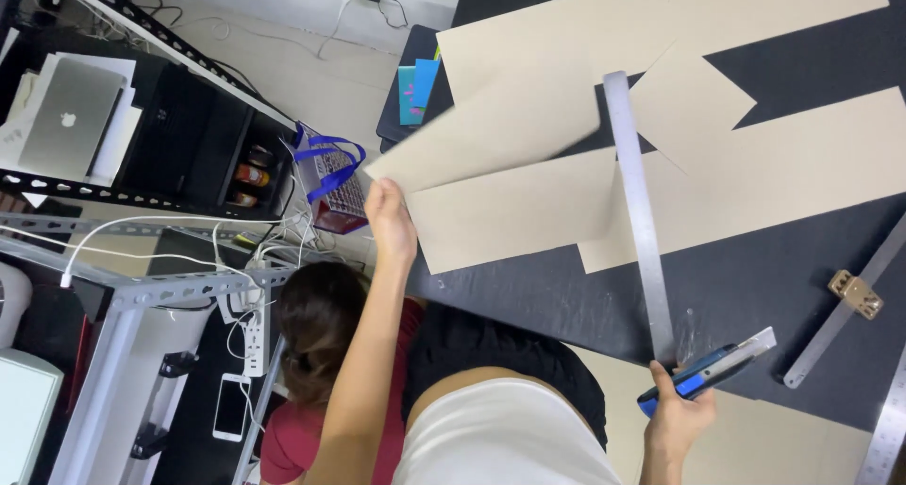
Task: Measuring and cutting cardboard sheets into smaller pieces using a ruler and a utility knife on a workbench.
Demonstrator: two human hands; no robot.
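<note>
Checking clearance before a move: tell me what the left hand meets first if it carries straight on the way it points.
The left hand points up the frame and already grips the edge of the folded cardboard sheet. That sheet comes first; depth is unclear.

A: Quick count, what's on the dark mat?

B: Tan cardboard pieces point(528, 211): approx 5 that I can tell apart, some overlap so not certain. Long flat steel rulers: 3, i.e. one point(639, 211) across the cardboard, two at the right edge point(887, 428), incl. one with a brass clamp point(855, 293).

A: Cutters?

B: 1 blue-handled utility knife point(703, 372). Off the mat: 1 silver laptop point(66, 117), 1 white phone point(230, 407), 1 blue-handled mesh bag point(330, 178).
</note>
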